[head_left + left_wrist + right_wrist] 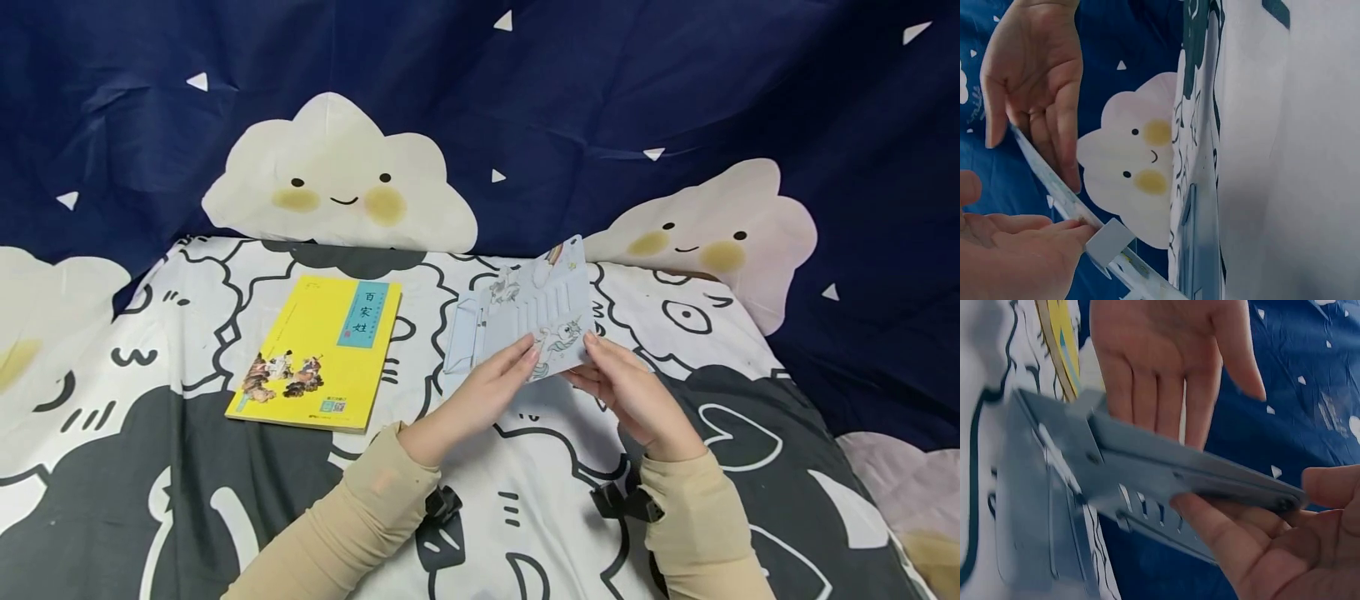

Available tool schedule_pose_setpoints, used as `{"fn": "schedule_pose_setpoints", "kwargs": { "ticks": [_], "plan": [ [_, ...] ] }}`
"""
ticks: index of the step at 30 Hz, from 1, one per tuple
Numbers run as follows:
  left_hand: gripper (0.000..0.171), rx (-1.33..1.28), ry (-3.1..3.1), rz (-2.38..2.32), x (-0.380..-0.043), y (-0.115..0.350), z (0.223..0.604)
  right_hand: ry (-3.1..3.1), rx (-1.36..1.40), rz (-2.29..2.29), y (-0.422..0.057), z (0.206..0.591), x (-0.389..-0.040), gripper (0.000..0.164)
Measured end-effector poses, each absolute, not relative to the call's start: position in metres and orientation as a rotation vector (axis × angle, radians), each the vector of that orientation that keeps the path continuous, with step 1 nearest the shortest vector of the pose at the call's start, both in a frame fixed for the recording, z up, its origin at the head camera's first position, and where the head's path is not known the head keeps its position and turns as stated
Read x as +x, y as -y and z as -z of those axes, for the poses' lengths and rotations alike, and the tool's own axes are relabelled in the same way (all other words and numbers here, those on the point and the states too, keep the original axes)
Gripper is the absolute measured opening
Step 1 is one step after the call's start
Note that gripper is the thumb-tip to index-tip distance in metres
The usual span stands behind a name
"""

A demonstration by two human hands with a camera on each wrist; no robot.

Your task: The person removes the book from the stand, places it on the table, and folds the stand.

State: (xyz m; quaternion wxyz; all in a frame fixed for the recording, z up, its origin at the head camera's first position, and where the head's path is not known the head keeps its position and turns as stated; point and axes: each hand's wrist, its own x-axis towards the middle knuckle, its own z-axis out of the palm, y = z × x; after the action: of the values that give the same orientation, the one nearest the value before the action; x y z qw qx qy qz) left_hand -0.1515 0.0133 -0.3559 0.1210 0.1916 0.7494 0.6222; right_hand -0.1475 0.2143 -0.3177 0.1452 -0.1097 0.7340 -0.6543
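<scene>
A light blue folding book stand with unicorn and rainbow pictures is held up tilted over the bed sheet. It has slots in its panel and a folded-out base part on the far side. My right hand pinches the panel's near right edge, thumb on one face and fingers on the other, as the right wrist view shows. My left hand touches the panel near its lower left edge. Straight fingers of this left hand lie along the panel in the right wrist view, the thumb apart from it.
A yellow book with a blue title label lies flat to the left of the stand. Under everything spreads a black and white cartoon sheet. Behind it hangs a dark blue curtain with cloud prints.
</scene>
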Motion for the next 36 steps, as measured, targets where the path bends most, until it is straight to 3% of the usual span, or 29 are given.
{"fn": "schedule_pose_setpoints", "kwargs": {
  "ticks": [15,36],
  "plan": [
    [0.059,0.562,-2.236,-1.688,-0.147,-0.016,0.358,-2.207,-0.178,1.705,-0.255,0.328,-0.168,0.049],
    [0.055,0.674,-2.207,-1.511,-0.149,-0.019,0.368,-2.161,0.047,1.549,-0.283,0.363,-0.184,0.047]
  ]
}}
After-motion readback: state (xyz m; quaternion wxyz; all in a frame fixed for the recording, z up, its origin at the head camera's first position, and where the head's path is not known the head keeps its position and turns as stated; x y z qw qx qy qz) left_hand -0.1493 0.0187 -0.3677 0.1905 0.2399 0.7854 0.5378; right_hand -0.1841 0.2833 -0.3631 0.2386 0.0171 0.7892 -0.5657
